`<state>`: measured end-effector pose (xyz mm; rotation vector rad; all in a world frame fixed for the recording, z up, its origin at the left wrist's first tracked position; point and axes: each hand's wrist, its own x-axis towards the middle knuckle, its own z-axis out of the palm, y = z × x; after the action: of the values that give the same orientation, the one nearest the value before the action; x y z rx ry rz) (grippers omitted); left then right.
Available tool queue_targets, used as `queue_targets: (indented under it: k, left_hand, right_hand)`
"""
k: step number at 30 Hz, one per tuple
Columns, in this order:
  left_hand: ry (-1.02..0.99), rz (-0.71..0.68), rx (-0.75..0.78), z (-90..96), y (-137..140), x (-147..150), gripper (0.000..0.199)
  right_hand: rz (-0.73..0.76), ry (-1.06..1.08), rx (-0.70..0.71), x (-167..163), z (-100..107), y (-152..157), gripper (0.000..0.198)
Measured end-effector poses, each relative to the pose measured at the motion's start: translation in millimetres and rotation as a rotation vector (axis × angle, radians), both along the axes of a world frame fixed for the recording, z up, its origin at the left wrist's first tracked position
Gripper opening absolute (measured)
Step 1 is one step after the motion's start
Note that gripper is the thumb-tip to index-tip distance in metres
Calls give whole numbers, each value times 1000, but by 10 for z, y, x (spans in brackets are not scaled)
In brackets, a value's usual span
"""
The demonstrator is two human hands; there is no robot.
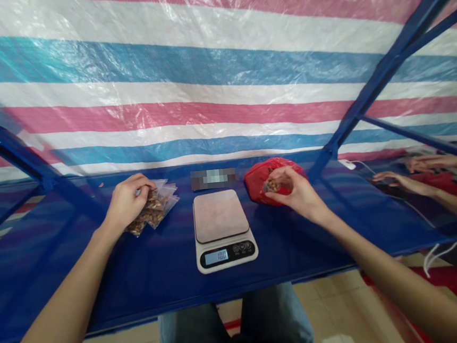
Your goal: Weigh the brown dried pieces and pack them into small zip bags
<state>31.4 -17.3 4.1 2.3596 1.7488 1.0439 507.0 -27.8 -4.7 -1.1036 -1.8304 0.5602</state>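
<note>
My left hand is at the left, its thumb and fingers closed on the top of a clear plastic bag filled with brown pieces. Several such bags lie overlapping beneath it. My right hand curls its thumb and fingers round a small clump of brown pieces, with a clear edge that could be a bag or cup; I cannot tell which. It is over the opening of a red plastic bag. Between my hands stands a white kitchen scale with a bare plate; its display reads 10.0.
A blurred-out dark device sits behind the scale on the blue table. Blue metal struts rise on both sides before a striped plastic sheet. Farther right are another person's hands and a white cable.
</note>
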Motion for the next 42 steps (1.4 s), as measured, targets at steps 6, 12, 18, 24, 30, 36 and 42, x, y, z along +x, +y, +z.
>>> queue_targets:
  k: [6,12,18,24,30,36,42]
  left_hand:
    - [13,3,-19,20,-9,2,28]
    - [32,16,-31,13,-9,20,29]
    - [111,-65,-162,47,-21,-70,44]
    - [192,-171,-329,-35,-268,-80,90]
    - [-120,-104,-300,-45,-345,-50,63]
    - [-259,17,-209,19,-259,-66,66]
    - [-251,-21,-273,104,-265,-89,62]
  right_hand:
    - [-214,-482,172,535,112,412,18]
    - [-148,-1091,409,369,322,305,24]
    - [-352,-883,457,103,444,134,35]
    - [60,-712,223,-231,72,-106,14]
    - [196,-551,159,-305,11,-111,6]
    - [294,-528,137,-383,-1,-67,7]
    - [309,-556,69,-252,27,-68,71]
